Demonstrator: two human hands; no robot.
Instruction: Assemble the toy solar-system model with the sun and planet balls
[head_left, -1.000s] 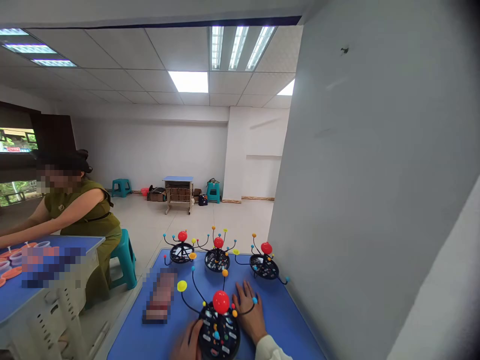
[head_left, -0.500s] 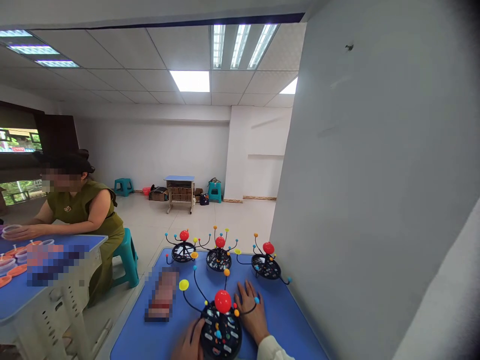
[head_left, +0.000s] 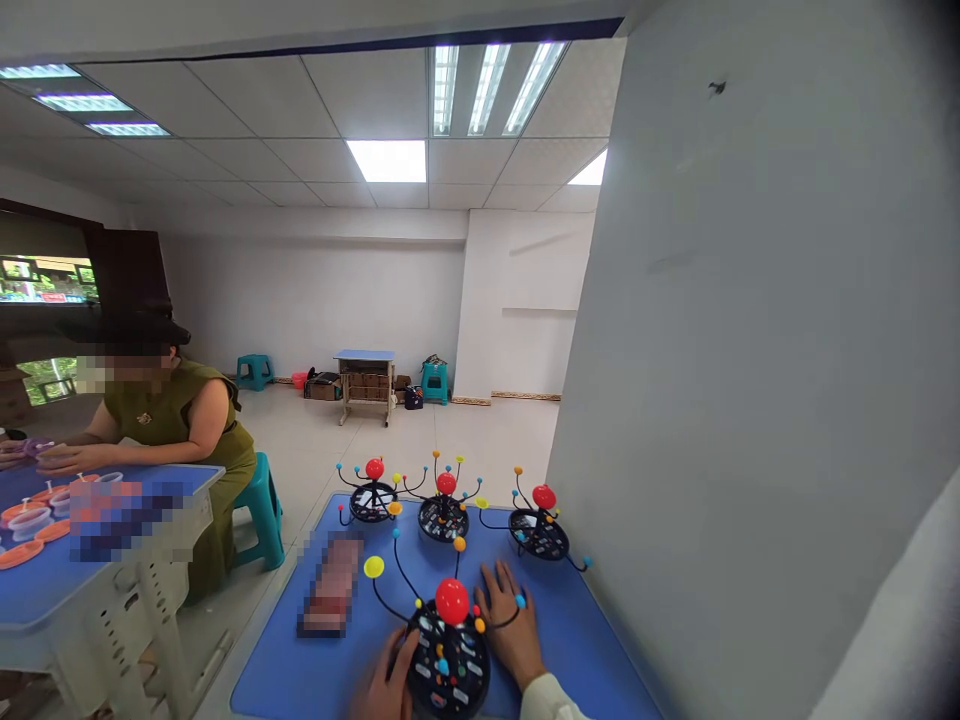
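Note:
A toy solar-system model [head_left: 448, 660] with a black round base, a red ball on top and small coloured balls on thin black arms stands at the near edge of the blue table [head_left: 570, 640]. My left hand [head_left: 386, 680] rests against the left side of its base. My right hand [head_left: 510, 625] lies flat on the table just right of it, fingers spread, touching a wire arm with a small blue ball. Three more such models [head_left: 373, 497] [head_left: 444, 515] [head_left: 538, 530] stand in a row at the far end.
A blurred reddish object [head_left: 330, 585] lies on the table's left part. A grey wall [head_left: 750, 380] runs close along the right. At the left, another person in green [head_left: 172, 420] sits on a teal stool at a second blue table [head_left: 45, 580] with orange lids.
The view has shifted slightly, so everything sits a little further right. My hands stay at the near model; the person at the left has drawn both hands closer together on that table.

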